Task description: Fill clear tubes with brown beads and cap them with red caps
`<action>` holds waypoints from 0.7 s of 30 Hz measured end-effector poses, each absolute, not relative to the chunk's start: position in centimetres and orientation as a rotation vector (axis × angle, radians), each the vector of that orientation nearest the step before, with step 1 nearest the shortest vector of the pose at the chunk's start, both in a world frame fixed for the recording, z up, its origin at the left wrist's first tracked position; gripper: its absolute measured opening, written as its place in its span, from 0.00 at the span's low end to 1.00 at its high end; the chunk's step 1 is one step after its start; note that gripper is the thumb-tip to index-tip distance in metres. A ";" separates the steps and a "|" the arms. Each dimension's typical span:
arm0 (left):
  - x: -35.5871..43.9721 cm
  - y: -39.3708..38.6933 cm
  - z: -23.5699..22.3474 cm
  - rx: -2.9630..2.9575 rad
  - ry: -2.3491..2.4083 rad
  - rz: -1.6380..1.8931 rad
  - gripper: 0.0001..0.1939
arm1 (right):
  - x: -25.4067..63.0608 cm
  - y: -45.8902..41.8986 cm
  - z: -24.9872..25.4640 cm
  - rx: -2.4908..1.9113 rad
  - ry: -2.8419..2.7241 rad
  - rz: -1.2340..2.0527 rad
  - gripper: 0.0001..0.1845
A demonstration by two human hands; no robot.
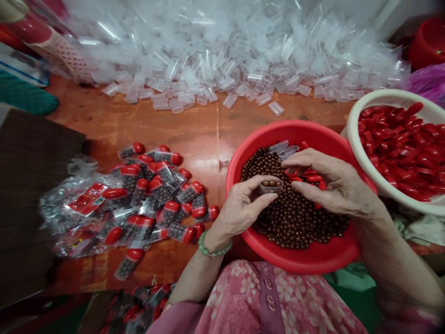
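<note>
My left hand (pixel 239 206) grips a small clear plastic container (pixel 270 189) between thumb and fingers, its open mouth up and brown balls showing inside. Close to its right is my right hand (pixel 328 185), thumb and fingers apart, with nothing visible between them. Both hands are over a red basin (pixel 299 266) holding a heap of shiny brown balls (pixel 295 229). Several red caps (pixel 308 176) lie on the balls, partly hidden behind my right hand. A few clear empty containers (pixel 283 149) rest at the heap's far side.
A large pile of clear empty containers (pixel 194 83) spreads along the back of the wooden table (pixel 194 130). Filled containers with red caps (pixel 167 185) lie at left beside a plastic bag (pixel 69 195). A white basin (pixel 354 125) of red caps stands at right.
</note>
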State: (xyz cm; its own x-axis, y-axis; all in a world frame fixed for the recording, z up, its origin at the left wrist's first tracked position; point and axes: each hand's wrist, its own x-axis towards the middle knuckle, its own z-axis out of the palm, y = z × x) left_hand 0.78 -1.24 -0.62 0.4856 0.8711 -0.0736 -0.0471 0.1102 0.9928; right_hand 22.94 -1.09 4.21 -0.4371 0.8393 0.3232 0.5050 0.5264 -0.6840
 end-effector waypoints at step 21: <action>1.8 0.0 0.5 1.123 0.809 0.835 0.14 | 28.8 -6.1 -0.4 -1.762 -2.760 0.373 0.15</action>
State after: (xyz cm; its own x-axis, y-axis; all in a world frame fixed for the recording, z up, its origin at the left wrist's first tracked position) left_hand 1.80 0.03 0.55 0.4593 0.8795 -0.1243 -0.1526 0.2160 0.9644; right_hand 28.82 -6.12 -0.37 -0.4198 0.8727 -0.2492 0.9076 0.4063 -0.1061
